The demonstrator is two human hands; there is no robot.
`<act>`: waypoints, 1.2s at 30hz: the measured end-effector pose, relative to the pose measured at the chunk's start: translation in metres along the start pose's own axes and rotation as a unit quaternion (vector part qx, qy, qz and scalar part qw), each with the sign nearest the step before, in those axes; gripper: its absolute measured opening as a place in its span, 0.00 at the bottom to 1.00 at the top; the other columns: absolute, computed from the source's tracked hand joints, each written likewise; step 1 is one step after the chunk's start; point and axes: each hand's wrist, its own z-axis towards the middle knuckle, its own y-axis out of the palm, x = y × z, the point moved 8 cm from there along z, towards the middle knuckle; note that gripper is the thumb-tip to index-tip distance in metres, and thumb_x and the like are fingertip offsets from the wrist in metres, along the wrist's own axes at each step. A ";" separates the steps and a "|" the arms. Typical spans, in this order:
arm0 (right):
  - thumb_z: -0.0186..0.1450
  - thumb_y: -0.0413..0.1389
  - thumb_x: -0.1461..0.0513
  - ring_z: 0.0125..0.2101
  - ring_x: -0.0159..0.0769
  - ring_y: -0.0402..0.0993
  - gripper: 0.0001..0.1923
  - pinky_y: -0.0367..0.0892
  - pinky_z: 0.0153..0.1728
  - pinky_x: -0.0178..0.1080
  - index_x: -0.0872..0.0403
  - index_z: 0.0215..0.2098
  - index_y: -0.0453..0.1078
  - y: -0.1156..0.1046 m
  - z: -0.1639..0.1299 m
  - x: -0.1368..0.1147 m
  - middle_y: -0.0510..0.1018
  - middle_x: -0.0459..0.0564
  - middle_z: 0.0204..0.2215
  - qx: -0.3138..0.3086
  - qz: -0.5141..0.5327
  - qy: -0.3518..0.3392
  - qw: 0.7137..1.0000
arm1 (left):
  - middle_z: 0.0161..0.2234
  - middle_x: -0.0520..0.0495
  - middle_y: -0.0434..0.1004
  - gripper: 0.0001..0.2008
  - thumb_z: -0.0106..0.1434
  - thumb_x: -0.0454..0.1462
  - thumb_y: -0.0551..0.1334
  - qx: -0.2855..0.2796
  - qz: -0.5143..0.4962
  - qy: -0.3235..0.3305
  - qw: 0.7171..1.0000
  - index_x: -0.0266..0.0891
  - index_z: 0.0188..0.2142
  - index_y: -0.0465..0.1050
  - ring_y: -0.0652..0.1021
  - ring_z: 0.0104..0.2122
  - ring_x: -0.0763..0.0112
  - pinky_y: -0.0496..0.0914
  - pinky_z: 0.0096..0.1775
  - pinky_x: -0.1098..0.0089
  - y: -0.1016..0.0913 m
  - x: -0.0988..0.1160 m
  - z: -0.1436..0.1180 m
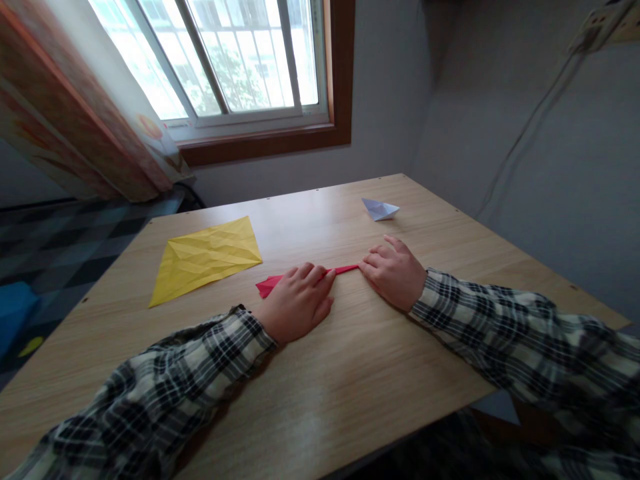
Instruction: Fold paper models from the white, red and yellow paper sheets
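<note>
A narrow folded strip of red paper (267, 285) lies flat on the wooden table (350, 373). My left hand (299, 301) presses down on the strip's left half with its fingers flat and close together. My right hand (394, 272) presses its fingertips on the strip's right end. Most of the strip is hidden under my hands; only its left tip and a short middle stretch show. Both arms wear plaid sleeves.
A creased yellow paper square (206, 257) lies at the table's left. A small white folded paper piece (380, 209) sits near the far edge. A window (225, 60) and a curtain (75, 120) stand behind; a grey wall runs along the right.
</note>
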 end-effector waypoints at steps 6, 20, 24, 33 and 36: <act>0.70 0.49 0.66 0.45 0.43 0.66 0.13 0.47 0.58 0.50 0.54 0.42 0.76 0.003 -0.001 -0.004 0.79 0.52 0.38 -0.005 -0.011 -0.020 1.000 | 0.47 0.38 0.72 0.23 0.71 0.43 0.50 -0.001 0.006 0.001 1.000 0.33 0.60 0.64 0.70 0.47 0.56 0.68 0.48 0.55 0.001 0.000 0.001; 0.69 0.49 0.67 0.45 0.43 0.69 0.13 0.44 0.62 0.53 0.56 0.43 0.76 0.005 -0.004 -0.006 0.80 0.55 0.39 -0.006 -0.002 0.001 1.000 | 0.48 0.37 0.72 0.23 0.71 0.42 0.49 -0.015 0.010 -0.005 1.000 0.32 0.60 0.64 0.69 0.47 0.55 0.67 0.49 0.55 0.003 0.000 0.003; 0.71 0.48 0.64 0.51 0.45 0.68 0.14 0.43 0.63 0.57 0.54 0.44 0.76 0.002 -0.004 -0.003 0.80 0.54 0.42 0.009 0.019 0.009 1.000 | 0.49 0.37 0.71 0.24 0.71 0.43 0.49 -0.017 0.005 -0.001 1.000 0.31 0.61 0.63 0.69 0.48 0.56 0.67 0.50 0.56 0.004 0.000 0.002; 0.73 0.45 0.53 0.62 0.46 0.61 0.23 0.44 0.64 0.58 0.54 0.60 0.67 0.009 -0.001 -0.012 0.72 0.54 0.59 0.022 0.128 -0.044 0.991 | 0.51 0.36 0.71 0.25 0.71 0.42 0.49 -0.006 -0.019 0.010 1.000 0.32 0.62 0.62 0.69 0.49 0.55 0.67 0.52 0.55 0.004 -0.001 0.001; 0.73 0.45 0.53 0.63 0.47 0.60 0.22 0.45 0.63 0.58 0.53 0.59 0.68 0.010 0.001 -0.010 0.72 0.54 0.59 0.004 0.140 -0.035 0.989 | 0.53 0.37 0.70 0.25 0.71 0.42 0.49 -0.009 -0.042 0.006 0.999 0.33 0.63 0.61 0.68 0.52 0.55 0.66 0.54 0.54 0.006 -0.004 0.002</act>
